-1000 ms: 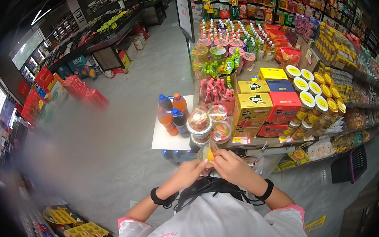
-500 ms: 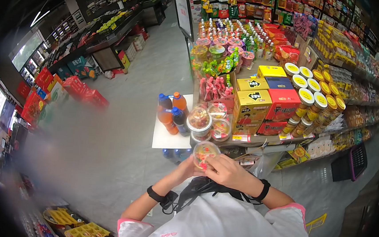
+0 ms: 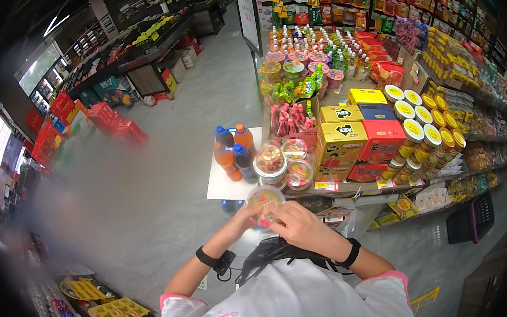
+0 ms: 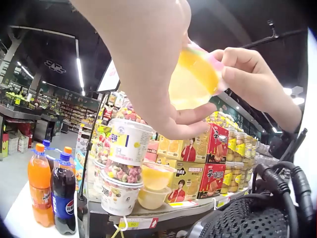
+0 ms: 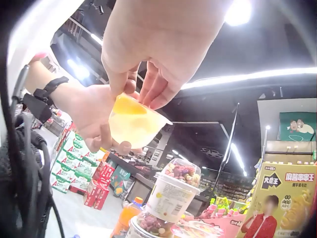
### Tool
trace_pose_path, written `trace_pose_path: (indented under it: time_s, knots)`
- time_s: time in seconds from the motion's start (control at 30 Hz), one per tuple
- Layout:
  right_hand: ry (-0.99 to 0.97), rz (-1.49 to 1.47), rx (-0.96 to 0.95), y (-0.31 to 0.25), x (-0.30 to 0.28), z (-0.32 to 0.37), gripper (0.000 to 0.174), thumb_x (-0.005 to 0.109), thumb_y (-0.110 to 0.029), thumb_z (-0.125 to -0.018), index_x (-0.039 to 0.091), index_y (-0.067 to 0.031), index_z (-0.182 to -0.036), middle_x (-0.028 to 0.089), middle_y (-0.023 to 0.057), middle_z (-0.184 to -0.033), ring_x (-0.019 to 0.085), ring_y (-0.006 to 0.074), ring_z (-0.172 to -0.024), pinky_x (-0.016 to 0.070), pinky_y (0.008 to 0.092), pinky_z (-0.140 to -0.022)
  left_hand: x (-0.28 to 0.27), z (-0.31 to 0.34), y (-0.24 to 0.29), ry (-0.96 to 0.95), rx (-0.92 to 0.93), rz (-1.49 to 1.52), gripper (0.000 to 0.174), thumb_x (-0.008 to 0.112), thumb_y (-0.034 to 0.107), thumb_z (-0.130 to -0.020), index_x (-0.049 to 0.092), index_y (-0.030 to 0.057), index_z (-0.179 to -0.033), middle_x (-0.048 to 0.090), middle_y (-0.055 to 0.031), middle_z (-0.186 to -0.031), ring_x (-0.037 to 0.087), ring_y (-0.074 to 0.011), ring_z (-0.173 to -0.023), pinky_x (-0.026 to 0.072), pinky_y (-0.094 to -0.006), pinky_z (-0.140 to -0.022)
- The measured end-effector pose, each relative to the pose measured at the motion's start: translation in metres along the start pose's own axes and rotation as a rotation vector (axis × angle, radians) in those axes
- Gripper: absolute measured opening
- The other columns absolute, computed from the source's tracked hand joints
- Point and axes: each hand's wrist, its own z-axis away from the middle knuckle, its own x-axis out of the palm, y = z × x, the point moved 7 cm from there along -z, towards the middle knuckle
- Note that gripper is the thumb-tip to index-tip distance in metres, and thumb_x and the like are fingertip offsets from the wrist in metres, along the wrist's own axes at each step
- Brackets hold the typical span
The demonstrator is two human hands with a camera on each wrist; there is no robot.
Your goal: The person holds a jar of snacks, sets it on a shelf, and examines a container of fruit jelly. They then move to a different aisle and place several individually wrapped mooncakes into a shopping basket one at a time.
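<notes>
Head view: you hold the clear dessert cup (image 3: pixel 264 200) before your chest, just short of the worktop (image 3: pixel 352 189) edge and above the floor. Your left hand (image 3: pixel 238 218) and right hand (image 3: pixel 297 221) both curl round it. Stacked snack cups (image 3: pixel 271 163) stand just beyond, with soda bottles (image 3: pixel 230 151) to their left.

Left wrist view: your left hand closes on the cup's upper wall, and your right hand's fingertips (image 4: pixel 233 74) pinch its far side. The yellow filling sits tilted.

Right wrist view: your right hand's fingers press down on the cup's top edge while your left hand cradles its base from beneath.

Likely hazards: the thin wall may buckle under the two opposed grips and push filling out at the lid. A slack pinch on the smooth plastic would probably drop the cup to the floor. A forward swing could topple the stacked snack cups.
</notes>
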Motion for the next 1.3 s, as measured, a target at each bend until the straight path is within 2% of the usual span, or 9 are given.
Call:
trace_pose_path:
  time_s: [0.2, 0.23, 0.47, 0.57, 0.63, 0.77, 0.87, 0.97, 1.3]
  knots:
    - [0.141, -0.128, 0.154, 0.03, -0.02, 0.001, 0.013, 0.064, -0.011, -0.075, 0.059, -0.0026, -0.084, 0.055, 0.0102, -0.103, 0.056, 0.0231, -0.084, 0.046, 0.0327, -0.076, -0.012, -0.01, 0.007, 0.103, 0.082, 0.15, 0.051, 0.046, 0.032, -0.086, 0.042, 0.0018, -0.126, 0.056, -0.0107, -0.119, 0.056, -0.0203, -0.107, 0.0439, -0.0372, -0.091]
    - [0.093, -0.074, 0.171, 0.04, -0.015, 0.007, 0.026, 0.066, -0.019, -0.077, 0.059, -0.0018, -0.095, 0.055, 0.0111, -0.108, 0.056, 0.0247, -0.088, 0.046, 0.0332, -0.079, -0.013, -0.012, 0.009, 0.125, 0.098, 0.147, 0.051, 0.042, 0.034, -0.086, 0.044, 0.0008, -0.124, 0.057, -0.0133, -0.116, 0.058, -0.0249, -0.103, 0.0468, -0.0381, -0.085]
    - [-0.052, -0.35, 0.281, 0.073, -0.01, 0.011, 0.069, 0.067, -0.036, -0.077, 0.039, 0.0012, -0.128, 0.048, 0.0175, -0.124, 0.048, 0.0337, -0.112, 0.0402, 0.0372, -0.094, 0.034, -0.035, 0.019, -0.444, 0.119, 0.435, 0.054, 0.028, 0.04, -0.093, 0.038, 0.0017, -0.129, 0.054, -0.018, -0.118, 0.056, -0.0325, -0.104, 0.0467, -0.0406, -0.083]
    - [-0.06, -0.468, 0.315, 0.087, -0.006, 0.012, 0.083, 0.073, -0.041, -0.072, 0.032, 0.002, -0.131, 0.046, 0.0248, -0.123, 0.048, 0.0381, -0.113, 0.0402, 0.0406, -0.094, 0.04, -0.046, 0.013, -0.058, 0.023, 0.277, 0.053, 0.025, 0.041, -0.096, 0.035, 0.0043, -0.133, 0.051, -0.0162, -0.123, 0.054, -0.0323, -0.108, 0.0437, -0.0426, -0.09]
    - [-0.055, -0.493, 0.327, 0.099, -0.008, 0.01, 0.089, 0.076, -0.041, -0.069, 0.03, 0.0032, -0.13, 0.046, 0.0284, -0.121, 0.05, 0.04, -0.111, 0.0415, 0.0417, -0.092, 0.049, -0.055, 0.011, -0.202, -0.012, 0.323, 0.05, 0.026, 0.04, -0.097, 0.035, 0.0075, -0.134, 0.047, -0.0125, -0.129, 0.049, -0.0283, -0.116, 0.0388, -0.0417, -0.097]
    - [-0.065, -0.582, 0.386, 0.124, -0.008, 0.015, 0.084, 0.076, -0.037, -0.07, 0.033, 0.0009, -0.13, 0.047, 0.0266, -0.121, 0.05, 0.0389, -0.111, 0.0427, 0.0408, -0.091, 0.047, -0.073, 0.002, -0.048, -0.068, 0.2, 0.051, 0.026, 0.042, -0.098, 0.033, 0.0092, -0.136, 0.045, -0.007, -0.132, 0.044, -0.021, -0.122, 0.0362, -0.0391, -0.101]
    - [-0.07, -0.626, 0.374, 0.138, -0.016, 0.015, 0.079, 0.075, -0.03, -0.07, 0.034, -0.0022, -0.132, 0.047, 0.0241, -0.12, 0.051, 0.0386, -0.11, 0.0443, 0.0404, -0.089, 0.048, -0.079, 0.01, 0.068, -0.081, -0.096, 0.057, 0.024, 0.051, -0.096, 0.04, 0.0076, -0.129, 0.057, -0.008, -0.11, 0.059, -0.0156, -0.093, 0.0471, -0.0316, -0.083]
    - [-0.041, -0.621, 0.29, 0.146, -0.022, 0.015, 0.077, 0.075, -0.025, -0.069, 0.036, -0.0046, -0.133, 0.046, 0.0213, -0.119, 0.051, 0.0363, -0.109, 0.0454, 0.0388, -0.088, 0.05, -0.092, 0.003, 0.083, -0.053, -0.109, 0.058, 0.022, 0.052, -0.096, 0.044, 0.0073, -0.125, 0.059, -0.0055, -0.1, 0.058, -0.0123, -0.083, 0.0478, -0.0272, -0.076]
    - [-0.052, -0.583, 0.16, 0.169, -0.014, 0.008, 0.071, 0.072, -0.015, -0.065, 0.04, -0.0047, -0.128, 0.043, 0.0166, -0.115, 0.051, 0.0331, -0.103, 0.0468, 0.0396, -0.083, 0.055, -0.095, 0.005, 0.141, -0.051, 0.08, 0.045, 0.035, 0.037, -0.097, 0.045, 0.0056, -0.127, 0.054, -0.0046, -0.113, 0.055, -0.0132, -0.1, 0.0453, -0.0298, -0.09]
